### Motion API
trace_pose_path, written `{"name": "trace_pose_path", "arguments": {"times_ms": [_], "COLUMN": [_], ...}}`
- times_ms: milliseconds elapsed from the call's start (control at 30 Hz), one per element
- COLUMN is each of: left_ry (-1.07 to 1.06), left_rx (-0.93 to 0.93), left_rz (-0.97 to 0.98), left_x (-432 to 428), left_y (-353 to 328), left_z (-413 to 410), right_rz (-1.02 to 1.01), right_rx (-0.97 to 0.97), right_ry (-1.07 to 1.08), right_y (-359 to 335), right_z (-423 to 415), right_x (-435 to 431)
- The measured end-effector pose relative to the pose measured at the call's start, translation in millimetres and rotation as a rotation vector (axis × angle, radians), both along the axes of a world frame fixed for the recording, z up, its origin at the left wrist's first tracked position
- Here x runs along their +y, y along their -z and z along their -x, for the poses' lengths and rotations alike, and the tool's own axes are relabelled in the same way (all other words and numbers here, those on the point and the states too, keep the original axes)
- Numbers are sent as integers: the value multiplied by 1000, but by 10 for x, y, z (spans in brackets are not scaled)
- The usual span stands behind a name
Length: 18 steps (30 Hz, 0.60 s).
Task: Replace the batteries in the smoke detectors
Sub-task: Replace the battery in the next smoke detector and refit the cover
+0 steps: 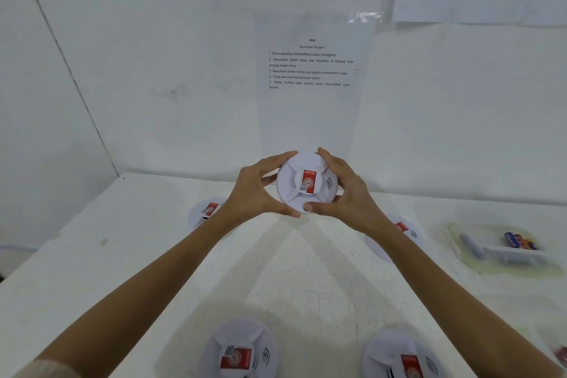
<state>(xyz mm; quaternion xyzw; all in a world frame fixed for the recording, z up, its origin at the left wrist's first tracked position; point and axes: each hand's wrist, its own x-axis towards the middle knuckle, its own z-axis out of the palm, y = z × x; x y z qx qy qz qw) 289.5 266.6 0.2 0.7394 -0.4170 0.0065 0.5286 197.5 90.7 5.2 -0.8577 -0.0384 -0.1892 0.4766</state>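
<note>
Aloft, left hand and right hand clasp opposite smoke detector edges.

Both hands, left hand and right hand, hold a round white smoke alarm up in the middle of the frame, above the white counter.
</note>
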Motion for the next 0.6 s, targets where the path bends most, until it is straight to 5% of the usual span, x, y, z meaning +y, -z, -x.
{"name": "trace_pose_path", "arguments": {"times_ms": [600], "left_ry": [-4], "left_rx": [-33], "left_rz": [15], "left_x": [15], "left_y": [-14], "left_z": [1], "right_rz": [-7], "right_rx": [-9], "right_ry": [-4], "right_y": [4], "right_z": [-33], "right_x": [0]}}
